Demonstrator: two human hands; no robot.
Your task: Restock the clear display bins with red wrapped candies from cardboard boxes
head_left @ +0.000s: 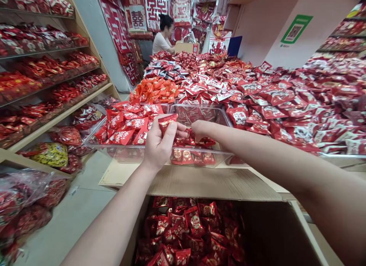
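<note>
My left hand [160,142] is closed around a small red wrapped candy packet [166,121], pinched between thumb and fingers above the clear plastic bin [225,119]. Inside that bin, my right hand [201,130] is curled down among red packets with gold print [187,156]. Its fingertips are hidden, so what they grip cannot be made out. Below my forearms, an open cardboard box [211,182] holds many similar red and gold packets [194,222]. To the left, another clear bin is heaped with brighter red packets [126,123].
Heaps of red packets [274,94] and orange packets [154,89] cover the display behind the bins. Stocked shelves [48,52] line the left side, with bagged goods [51,154] below. A person [163,39] sits at the back beside a cardboard box [187,47].
</note>
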